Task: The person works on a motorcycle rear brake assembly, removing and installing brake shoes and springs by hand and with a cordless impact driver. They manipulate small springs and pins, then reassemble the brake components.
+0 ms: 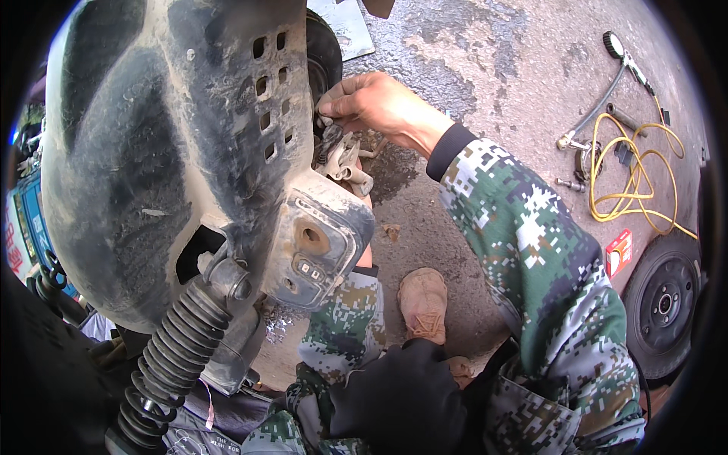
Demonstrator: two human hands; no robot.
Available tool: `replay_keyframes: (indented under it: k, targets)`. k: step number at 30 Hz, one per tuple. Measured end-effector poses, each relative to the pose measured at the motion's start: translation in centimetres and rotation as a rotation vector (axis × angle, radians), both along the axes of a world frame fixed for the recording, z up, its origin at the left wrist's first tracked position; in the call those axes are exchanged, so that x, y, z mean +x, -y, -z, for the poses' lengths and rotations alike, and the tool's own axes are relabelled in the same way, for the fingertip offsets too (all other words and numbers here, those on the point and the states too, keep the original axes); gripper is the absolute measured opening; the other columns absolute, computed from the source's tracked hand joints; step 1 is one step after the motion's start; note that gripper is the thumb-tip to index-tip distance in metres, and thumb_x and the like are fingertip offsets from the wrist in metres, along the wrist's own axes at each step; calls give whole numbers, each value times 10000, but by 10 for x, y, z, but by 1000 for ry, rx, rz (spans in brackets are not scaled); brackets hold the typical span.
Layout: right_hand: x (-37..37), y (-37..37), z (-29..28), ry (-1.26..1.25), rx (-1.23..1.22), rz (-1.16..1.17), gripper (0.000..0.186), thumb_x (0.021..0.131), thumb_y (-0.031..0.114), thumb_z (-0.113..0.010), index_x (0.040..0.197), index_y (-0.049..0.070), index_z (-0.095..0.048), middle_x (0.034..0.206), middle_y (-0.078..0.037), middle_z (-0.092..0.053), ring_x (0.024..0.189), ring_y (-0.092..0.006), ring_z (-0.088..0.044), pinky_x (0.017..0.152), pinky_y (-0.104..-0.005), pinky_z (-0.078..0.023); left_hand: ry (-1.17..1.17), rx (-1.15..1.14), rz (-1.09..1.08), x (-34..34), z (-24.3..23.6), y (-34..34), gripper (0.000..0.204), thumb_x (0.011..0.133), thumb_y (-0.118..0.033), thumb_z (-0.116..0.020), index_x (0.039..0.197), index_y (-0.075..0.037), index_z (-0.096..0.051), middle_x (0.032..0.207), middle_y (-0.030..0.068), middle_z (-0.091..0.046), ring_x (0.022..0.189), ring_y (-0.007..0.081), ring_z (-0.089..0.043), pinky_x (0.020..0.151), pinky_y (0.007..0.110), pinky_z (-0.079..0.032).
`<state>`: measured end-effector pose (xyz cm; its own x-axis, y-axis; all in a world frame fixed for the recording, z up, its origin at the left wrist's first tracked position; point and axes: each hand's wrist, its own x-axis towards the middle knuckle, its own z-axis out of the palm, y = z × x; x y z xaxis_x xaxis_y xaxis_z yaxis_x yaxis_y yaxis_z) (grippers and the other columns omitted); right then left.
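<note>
My right hand reaches in beside the wheel, its thumb and forefinger pinched together. What the fingertips hold, if anything, is too small to make out. Just below them sits a dusty, light-coloured metal bracket or lever with a dark coiled part. My left hand shows only as a strip of skin near the wrist, behind the grey box-shaped housing; its fingers are hidden. The dusty black plastic mudguard with several square holes stands to the left of both hands.
A coil-spring shock absorber rises at lower left. On the concrete at right lie a yellow air hose, a tyre gauge, a red box and a spare wheel. A metal sheet lies at the top.
</note>
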<state>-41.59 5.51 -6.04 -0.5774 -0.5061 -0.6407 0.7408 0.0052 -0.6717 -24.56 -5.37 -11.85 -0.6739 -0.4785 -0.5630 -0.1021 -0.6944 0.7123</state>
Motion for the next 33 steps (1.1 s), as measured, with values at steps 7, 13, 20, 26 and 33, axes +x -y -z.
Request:
replay_keyframes:
  k: [7, 13, 20, 26, 33]
  targets:
    - [1, 1, 3, 13, 5, -9, 193, 926, 14, -642, 1039, -31, -792, 1009, -104, -777, 841, -180, -702, 737, -329, -590, -38, 382, -244, 1, -12, 0, 487, 1145, -317, -335, 1511, -22, -461, 1575, 166, -491, 1488, 310, -436, 1283, 515, -312]
    - [2, -3, 5, -99, 6, -17, 163, 916, 53, -688, 1014, -18, -797, 926, -84, -769, 782, -161, -686, 698, -315, -568, -44, 390, -212, 0, -7, 2, 489, 1140, -330, -331, 1507, -38, -471, 1571, 160, -500, 1481, 300, -445, 1277, 520, -315]
    - [1, -9, 6, -49, -43, -51, 129, 895, 65, -749, 988, -6, -803, 899, -59, -766, 776, -136, -681, 687, -295, -557, 33, 386, -293, -3, -19, -9, 526, 1137, -376, -306, 1535, -55, -432, 1604, 158, -456, 1497, 301, -416, 1278, 528, -302]
    - [-2, -16, 3, 22, -90, -62, 158, 897, 50, -735, 1027, -2, -808, 952, -66, -775, 836, -147, -693, 722, -290, -577, -169, 389, -98, 5, -7, -3, 577, 1136, -395, -259, 1580, -41, -360, 1660, 158, -367, 1554, 290, -320, 1307, 518, -231]
    - [0, -18, 8, 35, -153, -92, 182, 905, 87, -740, 1059, 8, -797, 978, -66, -763, 874, -159, -692, 731, -285, -573, 111, -678, 322, -3, -26, -22, 494, 1119, -326, -348, 1487, -29, -492, 1552, 183, -516, 1465, 337, -460, 1252, 557, -328]
